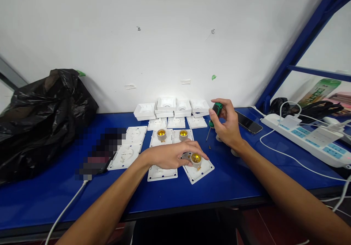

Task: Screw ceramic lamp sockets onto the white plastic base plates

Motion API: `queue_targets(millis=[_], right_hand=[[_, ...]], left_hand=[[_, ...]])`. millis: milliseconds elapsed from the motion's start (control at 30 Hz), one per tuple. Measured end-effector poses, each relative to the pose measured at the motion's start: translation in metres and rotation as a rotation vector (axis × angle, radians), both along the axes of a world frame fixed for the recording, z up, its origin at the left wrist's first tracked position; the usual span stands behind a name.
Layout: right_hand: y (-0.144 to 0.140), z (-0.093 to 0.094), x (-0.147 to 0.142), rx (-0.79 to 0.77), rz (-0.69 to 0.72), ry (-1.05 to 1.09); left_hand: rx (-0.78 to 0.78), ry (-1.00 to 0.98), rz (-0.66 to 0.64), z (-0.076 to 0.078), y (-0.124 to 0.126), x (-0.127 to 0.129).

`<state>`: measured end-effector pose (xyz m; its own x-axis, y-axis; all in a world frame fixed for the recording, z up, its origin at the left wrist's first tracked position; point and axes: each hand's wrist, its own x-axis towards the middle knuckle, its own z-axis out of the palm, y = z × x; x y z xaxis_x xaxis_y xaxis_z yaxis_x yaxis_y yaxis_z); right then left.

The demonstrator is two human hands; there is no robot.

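My left hand is closed around a round lamp socket with a brass-coloured inside, which sits on a tilted white square plate. The index finger reaches over the plate's edge. In my right hand is a screwdriver with a green and black handle, its thin shaft pointing down at the table. A tiny brass-coloured part, perhaps a screw, lies just below the tip. Two more lamp sockets, a left one and a right one, rest on white plates behind my left hand.
White box-shaped housings are stacked against the wall. More white plates lie at left, beside a pixelated dark object. A black plastic bag fills the left side. A phone and a power strip with cables lie right.
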<state>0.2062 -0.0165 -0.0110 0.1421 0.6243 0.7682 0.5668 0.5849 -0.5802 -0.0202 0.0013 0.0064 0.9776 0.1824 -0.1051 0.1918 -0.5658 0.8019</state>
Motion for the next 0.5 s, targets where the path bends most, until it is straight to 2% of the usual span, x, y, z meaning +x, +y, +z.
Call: queue_targets(millis=[167,500], right_hand=[[-0.001,0.001,-0.001,-0.003,0.000,-0.007],[-0.001,0.001,-0.002,0.001,0.004,-0.011]], left_hand=[[0.002,0.034,-0.015,-0.003,0.001,-0.002],[0.026,-0.030,0.056,-0.013,-0.002,0.005]])
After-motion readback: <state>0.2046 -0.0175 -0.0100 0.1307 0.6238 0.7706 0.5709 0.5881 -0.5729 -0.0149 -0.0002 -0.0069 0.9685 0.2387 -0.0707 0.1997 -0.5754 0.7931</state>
